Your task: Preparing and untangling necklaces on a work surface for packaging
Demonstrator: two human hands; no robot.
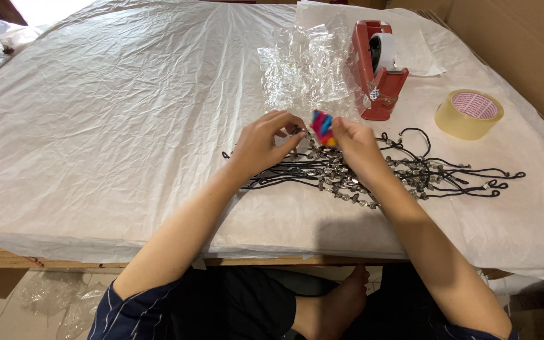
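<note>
**Inspector:** Cords (347,179) — black, strung with small silver beads — lie in a heap on the white sheet (127,126), under both hands.

**Clerk:** Left hand (264,143)?

**Inspector:** Fingers pinched shut on a strand at the heap's upper left edge. Right hand (355,143) closed on a bright multicoloured tag (323,127), held just above the cords.

**Clerk:** Advice?

**Inspector:** Keep that one strand taut and apart, I judge — the heap tangles easily. Tape dispenser (376,69) and tape roll (469,113) sit beyond, right.
</note>
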